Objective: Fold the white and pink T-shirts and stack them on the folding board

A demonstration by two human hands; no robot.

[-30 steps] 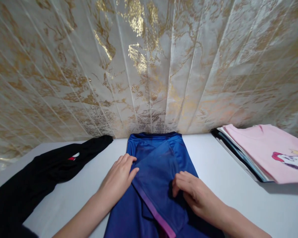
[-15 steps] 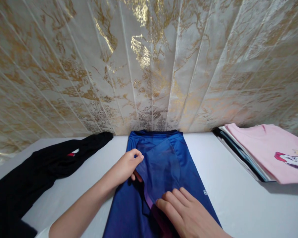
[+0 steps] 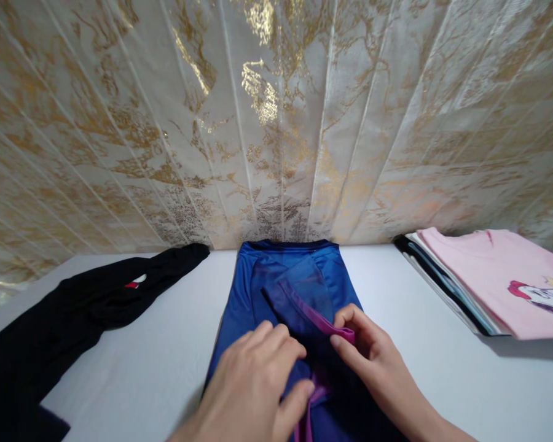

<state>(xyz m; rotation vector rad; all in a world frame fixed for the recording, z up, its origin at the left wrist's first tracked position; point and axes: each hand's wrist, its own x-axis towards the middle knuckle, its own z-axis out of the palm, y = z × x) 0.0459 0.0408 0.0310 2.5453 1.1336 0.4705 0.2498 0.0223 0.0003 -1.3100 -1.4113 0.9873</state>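
A shiny blue garment [image 3: 267, 282] with a purple trim lies lengthwise on the white table [image 3: 156, 344], its far end against the wall. My left hand [image 3: 253, 387] rests on the garment near its left side, fingers curled, thumb touching the purple trim. My right hand [image 3: 373, 362] pinches the folded sleeve edge with the purple band between thumb and forefinger, just right of the garment's middle. The sleeve lies folded across the garment's centre.
A black garment [image 3: 74, 313] sprawls on the table's left side. A stack of folded clothes topped by a pink shirt [image 3: 498, 276] with a cartoon print sits at the right. A gold-and-white patterned wall [image 3: 276, 123] rises directly behind the table.
My left hand came off the sleeve's far edge and moved toward me onto the garment. My right hand shifted up and right and now pinches the purple-trimmed sleeve edge, which has been folded further.
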